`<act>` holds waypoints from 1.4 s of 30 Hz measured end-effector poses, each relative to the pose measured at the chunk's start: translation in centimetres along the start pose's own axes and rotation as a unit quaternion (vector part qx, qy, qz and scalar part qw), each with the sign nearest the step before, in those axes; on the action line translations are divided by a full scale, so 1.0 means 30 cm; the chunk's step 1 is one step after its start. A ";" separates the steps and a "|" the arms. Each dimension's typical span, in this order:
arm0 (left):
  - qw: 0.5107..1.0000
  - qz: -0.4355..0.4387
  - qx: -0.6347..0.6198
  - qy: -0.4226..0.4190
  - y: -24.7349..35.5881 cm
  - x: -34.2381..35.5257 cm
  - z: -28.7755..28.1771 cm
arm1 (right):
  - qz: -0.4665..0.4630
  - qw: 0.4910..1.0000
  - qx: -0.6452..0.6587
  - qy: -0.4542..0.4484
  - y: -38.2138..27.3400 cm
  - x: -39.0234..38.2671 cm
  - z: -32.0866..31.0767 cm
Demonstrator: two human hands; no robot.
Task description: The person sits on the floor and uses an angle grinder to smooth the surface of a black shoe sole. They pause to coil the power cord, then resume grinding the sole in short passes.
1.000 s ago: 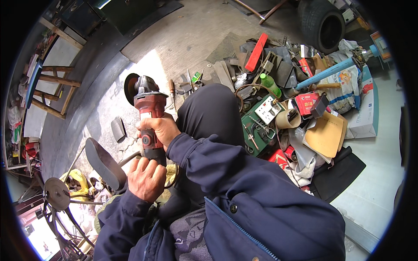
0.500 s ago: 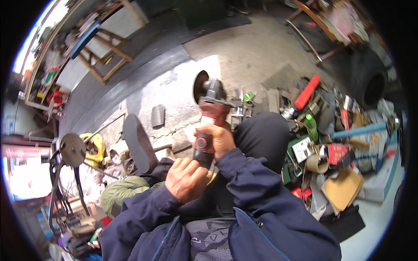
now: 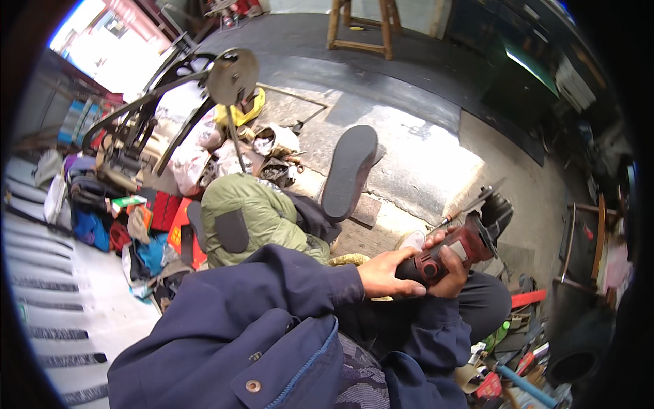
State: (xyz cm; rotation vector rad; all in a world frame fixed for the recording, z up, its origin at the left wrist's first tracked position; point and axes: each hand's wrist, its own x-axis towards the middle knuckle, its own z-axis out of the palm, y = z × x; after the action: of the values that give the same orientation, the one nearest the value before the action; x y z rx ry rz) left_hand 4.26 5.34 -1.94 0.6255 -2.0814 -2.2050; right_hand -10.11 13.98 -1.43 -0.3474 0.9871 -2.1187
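A cordless angle grinder (image 3: pixel 470 247), red and black with a thin disc on its head, is held out over my right knee. My right hand (image 3: pixel 449 274) wraps round its body. At the rear end, my left hand (image 3: pixel 390 275) grips the black part, its thumb lying along it. The grinder's head points away to the right, and the disc shows nearly edge-on. A dark shoe sole (image 3: pixel 349 174) is turned up in front of me. Beside it, to the left, lies a padded green cloth thing (image 3: pixel 252 215) with a dark patch.
A metal stand with a round plate (image 3: pixel 233 76) rises at the left. Bags, a yellow object (image 3: pixel 248 109) and mixed odds and ends lie around it. On the right are a red bar (image 3: pixel 528 298), a green bottle (image 3: pixel 501 334) and a blue rod (image 3: pixel 524 385). A wooden stool (image 3: pixel 361 37) stands far ahead.
The view has swung to the left, so the grinder now appears lower and further right. My left hand has moved from a fist against the grinder's rear to a grip along it.
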 end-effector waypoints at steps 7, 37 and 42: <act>0.991 0.123 -0.001 0.044 -0.019 -0.002 -0.012 | 0.054 0.993 -0.070 -0.081 -0.024 -0.016 0.086; 0.820 -0.060 -0.381 0.424 -0.300 -0.001 -0.504 | 0.181 0.641 -0.671 -0.326 -0.294 0.273 0.294; 0.847 0.038 -0.386 0.363 -0.301 0.102 -0.500 | 0.248 0.588 -0.689 -0.342 -0.243 0.280 0.385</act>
State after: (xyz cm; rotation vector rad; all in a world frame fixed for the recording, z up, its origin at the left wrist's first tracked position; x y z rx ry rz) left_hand 8.39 -8.93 -11.66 1.0139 -0.7540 -2.0253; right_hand -13.60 4.62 11.12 -1.2987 1.7256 -0.1988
